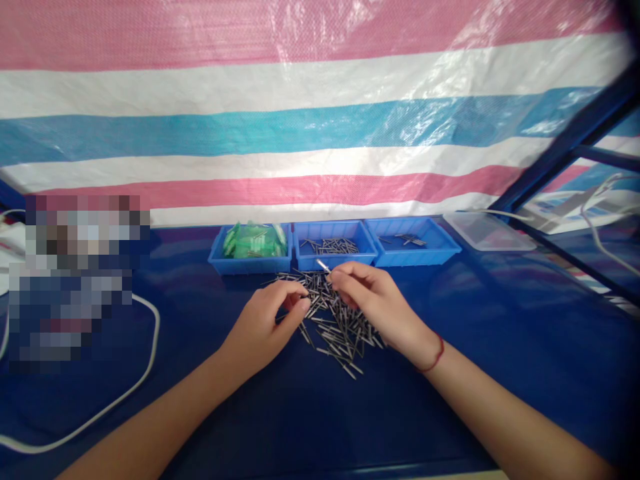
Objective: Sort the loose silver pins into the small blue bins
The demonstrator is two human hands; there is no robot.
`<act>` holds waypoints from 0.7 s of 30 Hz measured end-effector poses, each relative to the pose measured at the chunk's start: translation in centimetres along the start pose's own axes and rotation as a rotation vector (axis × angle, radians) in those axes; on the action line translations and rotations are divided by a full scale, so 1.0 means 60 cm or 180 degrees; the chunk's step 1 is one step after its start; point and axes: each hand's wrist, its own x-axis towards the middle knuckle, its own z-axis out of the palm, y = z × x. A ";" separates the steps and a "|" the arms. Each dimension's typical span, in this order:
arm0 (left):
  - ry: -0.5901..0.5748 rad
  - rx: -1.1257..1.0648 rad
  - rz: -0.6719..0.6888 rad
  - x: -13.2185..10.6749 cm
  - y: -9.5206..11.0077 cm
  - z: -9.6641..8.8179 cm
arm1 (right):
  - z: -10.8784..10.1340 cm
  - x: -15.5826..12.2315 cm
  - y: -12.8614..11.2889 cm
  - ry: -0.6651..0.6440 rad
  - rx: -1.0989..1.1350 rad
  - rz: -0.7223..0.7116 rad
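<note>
A heap of blind rivets (345, 327), thin metal pins with thicker sleeves, lies loose on the blue table between my hands. My right hand (373, 297) pinches one blind rivet (323, 266) between thumb and forefinger, its pale end sticking out to the upper left above the heap. At the heap's left edge is my left hand (273, 317), with thumb and forefinger tips brought together; what they may hold is too small to make out. Behind the heap, the middle blue bin (335, 261) has many rivets in it.
The left blue bin (250, 267) holds green plastic packets (257, 240); the right blue bin (420, 254) has a few rivets. A clear plastic lid (490, 231) lies farther right, near a dark metal frame (560, 150). A white cable (150, 353) curves along the left.
</note>
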 end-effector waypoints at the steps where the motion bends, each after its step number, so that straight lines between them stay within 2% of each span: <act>1: -0.0043 0.0104 0.0076 0.000 -0.001 -0.003 | -0.007 0.005 0.000 0.0246 0.0198 0.0072; 5: -0.0290 0.0562 0.0382 0.004 -0.009 -0.016 | -0.044 0.027 0.002 0.1083 0.1187 0.0228; 9: -0.0567 0.0886 0.0550 0.008 -0.017 -0.029 | -0.078 0.044 0.007 0.1526 0.1781 0.0260; 14: -0.0944 0.0974 0.0778 0.007 -0.020 -0.035 | -0.088 0.047 0.013 0.1379 0.1833 0.0301; 21: -0.1186 0.0911 0.0889 0.002 -0.025 -0.030 | -0.057 0.033 0.002 0.1100 0.1700 0.0464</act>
